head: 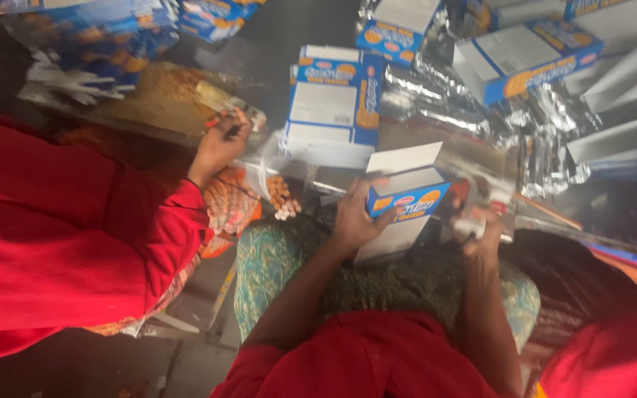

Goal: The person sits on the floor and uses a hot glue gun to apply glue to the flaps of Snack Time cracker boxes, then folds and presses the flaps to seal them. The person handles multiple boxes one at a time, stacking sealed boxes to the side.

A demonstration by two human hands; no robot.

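My left hand [354,214] grips a blue and white cracker box [405,193] with its top flap open, held over my lap. My right hand [479,230] is closed around a shiny silver foil packet [481,180] at the box's right side. Whether the packet's end is inside the box is blurred. Both my forearms come up from red sleeves at the bottom of the view.
A co-worker in red at the left has a hand [219,144] on a clear plastic bag [263,166] of small snacks [282,199]. Another blue and white box [333,99] lies ahead. More boxes [532,55] and crumpled foil wrappers [547,140] are piled at the right.
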